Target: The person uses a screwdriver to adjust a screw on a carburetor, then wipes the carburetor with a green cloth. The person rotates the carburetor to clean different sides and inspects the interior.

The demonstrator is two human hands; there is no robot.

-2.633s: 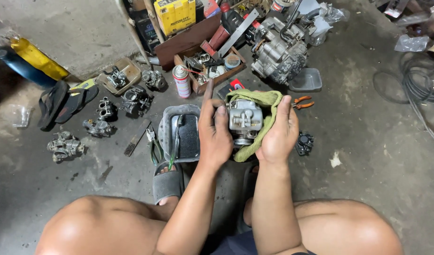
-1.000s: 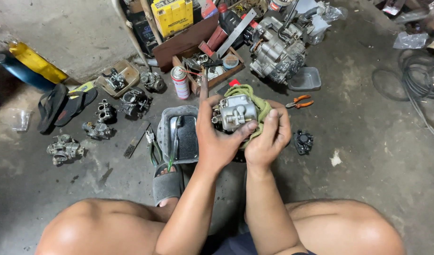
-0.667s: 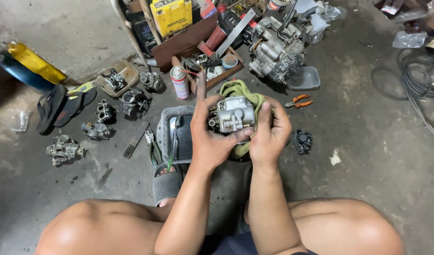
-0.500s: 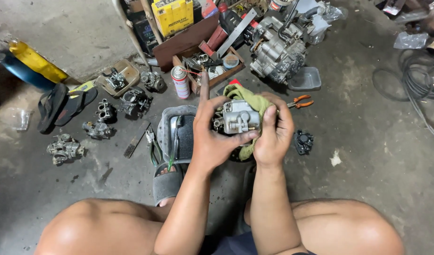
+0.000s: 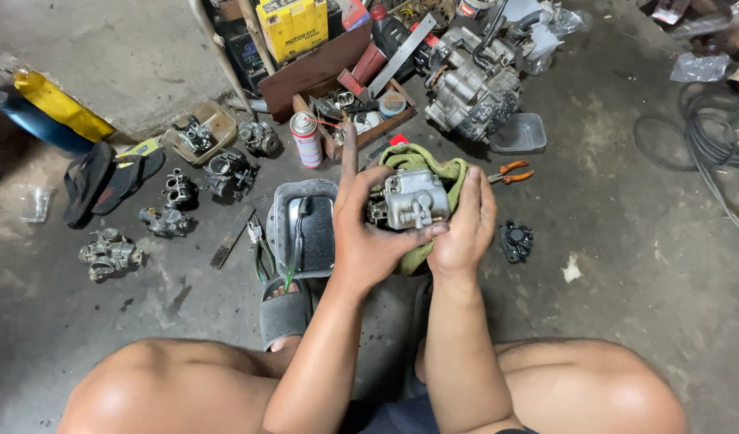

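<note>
The left hand [image 5: 368, 241] and right hand [image 5: 464, 229] both clasped a grey metal carburettor [image 5: 414, 199] above the floor, cradled in a green rag [image 5: 434, 173], probably to catch grime; a metal tray [image 5: 283, 221] sat just left, orange-handled pliers [image 5: 510, 171] lay right

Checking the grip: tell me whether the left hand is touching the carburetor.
Touching. The head view shows the left hand with its thumb pressed under the carburetor.
</note>
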